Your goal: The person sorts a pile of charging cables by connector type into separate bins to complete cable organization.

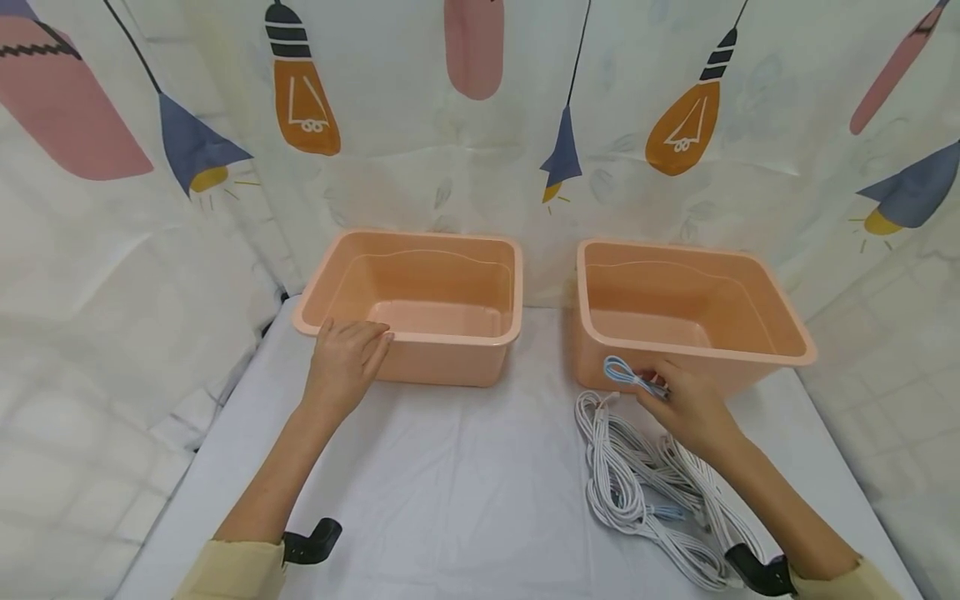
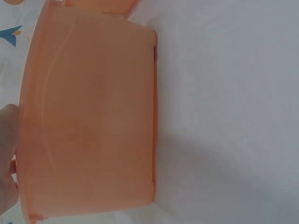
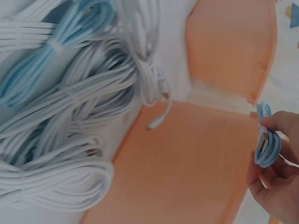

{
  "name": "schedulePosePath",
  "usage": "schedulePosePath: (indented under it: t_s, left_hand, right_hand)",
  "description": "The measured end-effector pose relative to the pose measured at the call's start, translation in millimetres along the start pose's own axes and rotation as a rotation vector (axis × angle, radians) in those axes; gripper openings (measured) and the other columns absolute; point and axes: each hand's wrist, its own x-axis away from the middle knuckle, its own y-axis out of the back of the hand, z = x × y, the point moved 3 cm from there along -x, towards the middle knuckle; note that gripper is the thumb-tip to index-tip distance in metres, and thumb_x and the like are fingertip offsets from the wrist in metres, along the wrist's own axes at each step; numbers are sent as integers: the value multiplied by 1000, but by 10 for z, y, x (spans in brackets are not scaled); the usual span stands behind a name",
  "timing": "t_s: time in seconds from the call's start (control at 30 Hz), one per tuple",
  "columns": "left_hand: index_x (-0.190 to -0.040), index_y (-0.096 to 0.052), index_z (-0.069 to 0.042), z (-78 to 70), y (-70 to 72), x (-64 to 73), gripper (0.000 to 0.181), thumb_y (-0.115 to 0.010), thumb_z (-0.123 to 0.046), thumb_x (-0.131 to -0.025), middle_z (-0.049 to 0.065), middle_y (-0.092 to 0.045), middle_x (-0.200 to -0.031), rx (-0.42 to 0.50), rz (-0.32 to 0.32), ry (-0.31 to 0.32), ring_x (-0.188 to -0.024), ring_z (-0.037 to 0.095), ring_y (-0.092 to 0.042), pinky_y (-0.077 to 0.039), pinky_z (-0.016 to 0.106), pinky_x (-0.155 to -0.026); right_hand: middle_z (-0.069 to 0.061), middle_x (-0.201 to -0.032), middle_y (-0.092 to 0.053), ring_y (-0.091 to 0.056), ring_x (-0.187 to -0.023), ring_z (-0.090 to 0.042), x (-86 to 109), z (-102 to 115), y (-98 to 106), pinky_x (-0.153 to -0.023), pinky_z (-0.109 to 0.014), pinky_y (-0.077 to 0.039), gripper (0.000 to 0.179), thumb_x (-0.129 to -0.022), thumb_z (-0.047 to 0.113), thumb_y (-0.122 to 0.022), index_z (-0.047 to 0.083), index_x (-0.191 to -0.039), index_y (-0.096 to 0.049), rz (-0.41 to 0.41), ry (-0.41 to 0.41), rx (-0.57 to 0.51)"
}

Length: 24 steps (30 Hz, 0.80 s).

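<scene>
My right hand (image 1: 686,408) pinches a small coiled light-blue USB cable (image 1: 622,372) between thumb and fingers, at the front rim of the right bin (image 1: 697,354). In the right wrist view the metal plug of this blue cable (image 3: 263,142) shows among its loops. Below that hand lies a pile of bundled white cables (image 1: 618,487), with another blue cable bundle (image 3: 35,70) among them. On the left, my left hand (image 1: 341,367) rests on the front rim of the left peach bin (image 1: 442,360), its fingers loosely bent. The left wrist view shows this bin's outer wall (image 2: 93,112).
Both bins stand side by side near the back of a table with a white cloth (image 1: 465,475). A patterned curtain (image 1: 480,175) hangs close behind them. A white plug end (image 3: 154,123) sticks out from the pile against the right bin's wall.
</scene>
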Motion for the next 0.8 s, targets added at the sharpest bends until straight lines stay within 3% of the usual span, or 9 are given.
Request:
schedulePosePath:
  t_s: [0.17,0.33,0.53,0.8]
  left_hand:
    - [-107,-78,5,-8,8,-6,18,-74,-10,-97,22,-78,-103,-24,-18,-40,-100,48,-72,-40,78,-107]
    - [-106,-78,3,-10,36,-14,19,-71,-13,-99,19,-79,-101,-97,6,-93,-97,43,-75,-47,73,-103]
    - [-104,-78,1,12,60,-28,18,-69,-14,-99,17,-79,-96,-164,36,-169,-90,41,-75,-56,60,-89]
    - [-106,-78,0,22,54,-50,18,-70,-14,-99,17,-79,-96,-174,47,-175,-90,42,-74,-56,58,-88]
  right_hand:
    - [-4,-91,-66,-61,-79,-19,-150,125,6,-68,-34,-55,22,-87,2,-84,3,-106,-75,21,15,-21]
    - [-9,-95,-68,-64,-86,-24,-307,206,-34,-76,-42,-60,19,-90,-1,-78,0,-108,-74,78,-21,-60]
    - [-14,-97,-69,-65,-89,-29,-502,290,-106,-79,-46,-60,18,-91,-3,-74,-5,-109,-72,99,-21,-129]
    - [-14,-94,-71,-66,-84,-28,-786,429,-168,-74,-42,-58,15,-91,-1,-76,-4,-105,-73,85,28,-138]
